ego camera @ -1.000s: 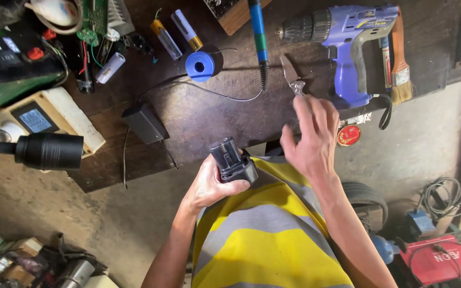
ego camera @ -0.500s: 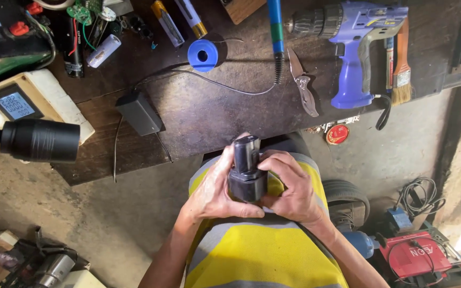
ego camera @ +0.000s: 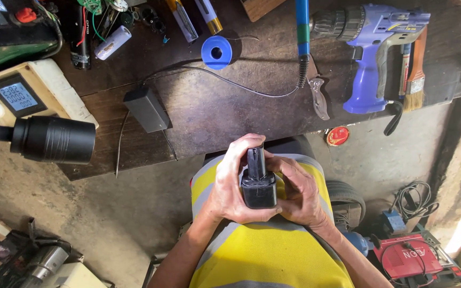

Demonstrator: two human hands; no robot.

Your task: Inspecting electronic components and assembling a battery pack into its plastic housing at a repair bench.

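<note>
A black drill battery pack (ego camera: pixel 257 181) stands upright in front of my yellow-and-grey striped shirt, below the workbench edge. My left hand (ego camera: pixel 230 186) wraps its left side, with the fingers curled over the narrow top stem. My right hand (ego camera: pixel 300 192) cups its right side and base. Both hands grip the pack together. A blue cordless drill (ego camera: pixel 372 48) with no pack in its handle lies on the bench at the upper right.
On the dark wooden bench (ego camera: pixel 225 112) lie a black adapter box (ego camera: pixel 146 109), a blue solder spool (ego camera: pixel 216 52), a soldering iron (ego camera: pixel 302 37), pliers (ego camera: pixel 320 98) and a brush (ego camera: pixel 415 69). A black lamp head (ego camera: pixel 54 140) juts in from the left. A red machine (ego camera: pixel 412 256) sits on the floor.
My right hand came down from above the bench and closed on the battery pack. The pack turned upright and now sits between both hands.
</note>
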